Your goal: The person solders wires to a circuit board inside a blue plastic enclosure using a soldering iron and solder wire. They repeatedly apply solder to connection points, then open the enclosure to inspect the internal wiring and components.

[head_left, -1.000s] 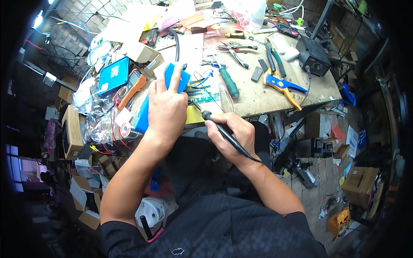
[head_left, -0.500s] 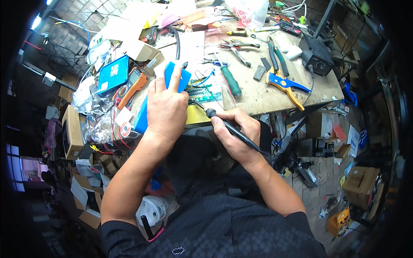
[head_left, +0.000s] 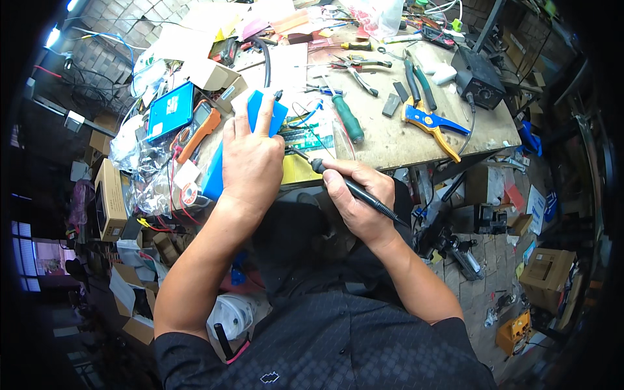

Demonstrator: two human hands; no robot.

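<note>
At the centre of the frame, a left hand (head_left: 250,159) lies over a block (head_left: 276,115) on a workbench (head_left: 385,144), with a circuit board (head_left: 300,138) to its right. A soldering iron (head_left: 359,191) slants through the right hand (head_left: 370,211), its tip beside the board. Right of the board lies a screwdriver (head_left: 349,121); farther right, a wire stripper (head_left: 430,123) sits before pliers (head_left: 412,84), near a control box (head_left: 480,81) at upper right. Left of the block are a multimeter (head_left: 200,133) and, beyond it, a tray (head_left: 154,127). A bucket (head_left: 237,312) stands at lower left of centre.
</note>
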